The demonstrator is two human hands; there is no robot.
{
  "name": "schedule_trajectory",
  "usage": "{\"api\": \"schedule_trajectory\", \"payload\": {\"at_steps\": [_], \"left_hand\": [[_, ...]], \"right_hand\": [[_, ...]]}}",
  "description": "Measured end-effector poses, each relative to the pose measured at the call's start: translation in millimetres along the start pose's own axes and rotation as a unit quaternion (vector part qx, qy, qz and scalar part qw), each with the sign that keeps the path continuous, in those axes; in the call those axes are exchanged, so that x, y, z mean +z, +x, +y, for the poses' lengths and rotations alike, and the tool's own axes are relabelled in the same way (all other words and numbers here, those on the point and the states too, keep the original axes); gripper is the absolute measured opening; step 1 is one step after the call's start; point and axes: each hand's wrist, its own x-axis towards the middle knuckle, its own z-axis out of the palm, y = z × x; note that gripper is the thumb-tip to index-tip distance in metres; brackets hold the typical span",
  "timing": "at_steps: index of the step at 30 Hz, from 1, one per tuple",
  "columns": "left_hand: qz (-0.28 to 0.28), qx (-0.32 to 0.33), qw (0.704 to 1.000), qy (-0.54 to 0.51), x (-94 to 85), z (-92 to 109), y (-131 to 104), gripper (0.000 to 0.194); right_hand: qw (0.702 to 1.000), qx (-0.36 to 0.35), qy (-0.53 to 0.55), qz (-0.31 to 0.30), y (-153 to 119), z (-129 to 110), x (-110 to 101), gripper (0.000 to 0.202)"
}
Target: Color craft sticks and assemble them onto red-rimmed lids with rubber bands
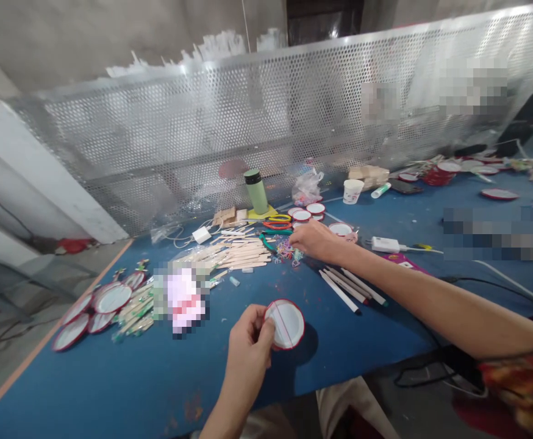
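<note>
My left hand (253,339) pinches a round white disc (289,326) by its left edge, above the front of the table. The disc has a red rim, and a thin reddish line runs across its face. My right hand (314,241) reaches out to a pile of small coloured loops, like rubber bands (289,251). Its fingers are bent together at the pile's right side; whatever is between them is hidden. Green-handled pliers (269,242) and scissors with red and yellow handles (278,221) lie just behind the pile.
Wooden sticks (243,253) are spread left of the loops. Several markers (346,289) lie under my right forearm. More red-rimmed discs (113,299) are at the table's left edge. A green bottle (256,194) and a paper cup (352,192) stand before the perforated metal screen (202,134).
</note>
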Motion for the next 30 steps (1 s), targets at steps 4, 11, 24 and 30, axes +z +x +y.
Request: {"api": "schedule_trajectory", "payload": {"at_steps": [4, 11, 24, 30], "left_hand": [[0.003, 0.007, 1.000, 0.010, -2.3, -2.4, -0.3, 0.026], [0.014, 0.007, 1.000, 0.000, 0.0, 4.1, -0.5, 0.029], [0.008, 0.016, 1.000, 0.022, -0.5, -0.7, 0.9, 0.030], [0.011, 0.011, 1.000, 0.019, -0.5, 1.9, 0.7, 0.031]], "right_hand": [[0.998, -0.004, -0.032, -0.058, 20.1, -0.5, 19.5, 0.022], [0.996, 0.035, -0.042, -0.067, 19.4, -5.7, 22.9, 0.025], [0.989, 0.085, 0.121, -0.005, 12.4, 10.9, 15.4, 0.023], [0.995, 0.095, 0.032, -0.030, 14.1, 0.6, 6.5, 0.025]]}}
